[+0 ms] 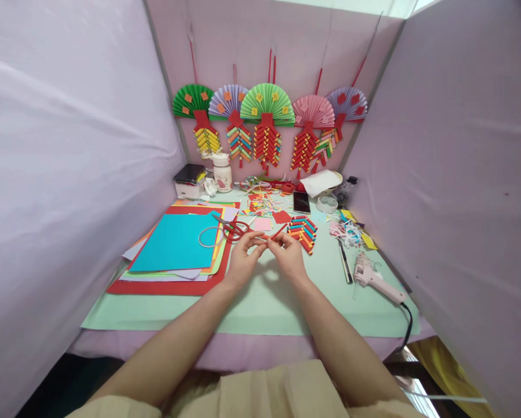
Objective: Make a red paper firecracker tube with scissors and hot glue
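Note:
Both hands meet above the middle of the table. Between the closed fingertips of my left hand (246, 259) and my right hand (290, 255) is a thin red strip (279, 230), which looks like paper; one end sticks up past my right fingers. Just beyond my right hand lies a braid-like row of small rolled paper tubes (303, 233) in red, blue and orange. Red-handled scissors (235, 230) rest to the left of my left hand, on the edge of a paper stack. Near the fingertips are a pink paper square (261, 224) and a red paper piece (281, 216).
Stacked coloured sheets (173, 241) cover the left side, with a ring (210, 245) on them. At right lie a glue gun (376, 278), a pen-like tool (344, 262) and paper scraps (350, 233). A phone (301, 202), tape roll (327, 204) and bottle (223, 174) stand behind. Paper fans (267, 104) hang at the back.

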Available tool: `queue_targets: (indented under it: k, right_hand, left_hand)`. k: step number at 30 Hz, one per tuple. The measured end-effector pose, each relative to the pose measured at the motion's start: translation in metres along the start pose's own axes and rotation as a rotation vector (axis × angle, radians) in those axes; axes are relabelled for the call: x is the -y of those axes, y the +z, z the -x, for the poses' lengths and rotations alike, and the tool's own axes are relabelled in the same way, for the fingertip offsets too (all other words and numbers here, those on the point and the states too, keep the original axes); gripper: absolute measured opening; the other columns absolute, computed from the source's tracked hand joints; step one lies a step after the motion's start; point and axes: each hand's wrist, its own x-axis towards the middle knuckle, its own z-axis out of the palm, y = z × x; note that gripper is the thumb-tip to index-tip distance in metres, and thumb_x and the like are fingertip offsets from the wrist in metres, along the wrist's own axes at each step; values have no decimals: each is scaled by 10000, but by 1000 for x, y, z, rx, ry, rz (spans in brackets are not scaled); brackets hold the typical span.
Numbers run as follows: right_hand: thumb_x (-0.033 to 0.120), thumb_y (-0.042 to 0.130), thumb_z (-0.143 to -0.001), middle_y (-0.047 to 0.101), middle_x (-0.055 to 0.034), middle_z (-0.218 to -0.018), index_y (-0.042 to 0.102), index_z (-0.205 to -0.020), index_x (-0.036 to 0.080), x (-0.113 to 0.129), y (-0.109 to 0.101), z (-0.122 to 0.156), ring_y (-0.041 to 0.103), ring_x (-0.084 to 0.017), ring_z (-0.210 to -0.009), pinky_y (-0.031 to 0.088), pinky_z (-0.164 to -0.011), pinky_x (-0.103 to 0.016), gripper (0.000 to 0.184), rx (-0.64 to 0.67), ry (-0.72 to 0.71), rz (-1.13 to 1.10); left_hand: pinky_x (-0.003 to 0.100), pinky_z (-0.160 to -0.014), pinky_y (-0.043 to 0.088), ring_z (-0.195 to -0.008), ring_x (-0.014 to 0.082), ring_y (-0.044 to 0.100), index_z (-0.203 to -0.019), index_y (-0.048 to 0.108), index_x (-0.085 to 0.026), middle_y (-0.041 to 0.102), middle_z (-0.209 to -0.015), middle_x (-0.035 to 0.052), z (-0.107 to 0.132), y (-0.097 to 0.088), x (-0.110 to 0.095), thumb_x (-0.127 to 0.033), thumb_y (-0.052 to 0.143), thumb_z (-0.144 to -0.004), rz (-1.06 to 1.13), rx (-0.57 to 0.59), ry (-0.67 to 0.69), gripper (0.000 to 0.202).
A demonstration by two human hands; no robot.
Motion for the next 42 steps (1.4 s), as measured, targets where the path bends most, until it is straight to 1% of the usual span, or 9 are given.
queue_targets:
  k: [4, 8, 16, 20, 25, 31, 34, 38, 42]
  right_hand:
    - [367, 623, -702, 540, 16, -679, 589, -698, 190, -1, 0, 1, 437, -138, -672, 382, -671, -274, 180, 15, -17, 28]
    - [365, 680, -657, 614, -17, -831, 630, -867, 186, -2, 2, 1, 485, -156, -753, 408, -710, -284, 280, 9, -23, 29]
    - [379, 642, -704, 596, -4, -693, 611, -700, 183, -5, -1, -1, 461, -143, -665, 397, -668, -288, 198, -19, 23, 23]
    - [362, 634, -707, 599, -6, -712, 620, -717, 179, -4, -2, -1, 459, -144, -683, 392, -677, -287, 185, 1, 19, 31]
    - [358, 644, -684, 627, -18, -783, 645, -785, 179, -4, -1, -1, 477, -151, -717, 404, -688, -286, 205, 10, 5, 42]
    - [357, 619, -705, 616, -9, -717, 631, -718, 183, -5, -2, -2, 464, -144, -672, 406, -679, -286, 175, -4, 14, 31]
    - [365, 613, -708, 614, -8, -710, 628, -717, 185, -6, -4, -3, 464, -143, -666, 403, -671, -285, 181, 2, 9, 30]
    - [351, 598, -710, 629, -7, -730, 622, -716, 201, -7, -6, -3, 491, -162, -718, 400, -710, -299, 152, -5, -56, 131]
    - [293, 574, -717, 643, 2, -762, 601, -692, 215, -6, -7, -2, 505, -170, -762, 376, -777, -320, 86, 37, -142, 286]
  left_hand:
    - [284, -762, 482, -845, 166, 642, -1074, 589, -192, 681, -869, 34, -1, -1, 2, -264, 657, -787, 29, 8, -25, 303]
    - [266, -705, 475, -779, 152, 626, -1079, 575, -189, 674, -834, 25, -3, -2, 3, -278, 669, -775, 102, -14, -78, 330]
    - [251, -666, 454, -699, 127, 595, -1059, 590, -197, 663, -770, 3, -1, -1, 0, -288, 669, -773, 70, -4, -67, 310]
    - [251, -672, 454, -718, 131, 598, -1053, 596, -198, 668, -780, 4, -2, -1, 2, -291, 672, -767, 80, 4, -84, 311]
    - [251, -661, 451, -683, 123, 586, -1044, 596, -191, 664, -772, 5, -4, -2, 4, -306, 683, -756, 92, -39, -95, 322]
    - [255, -658, 459, -696, 130, 588, -1023, 609, -192, 663, -775, 10, -3, -1, 5, -312, 688, -753, 94, -8, -106, 306]
    - [268, -677, 474, -773, 154, 605, -985, 624, -194, 670, -862, 33, -3, -1, 3, -338, 692, -749, 90, 18, -116, 285]
    - [331, -827, 471, -959, 204, 600, -946, 666, -209, 673, -997, 59, -5, -3, -2, -348, 664, -778, -59, -1, -29, 218]
    - [345, -881, 448, -926, 200, 593, -834, 667, -202, 656, -914, 51, -8, -8, -8, -310, 629, -800, -189, 36, 118, 119]
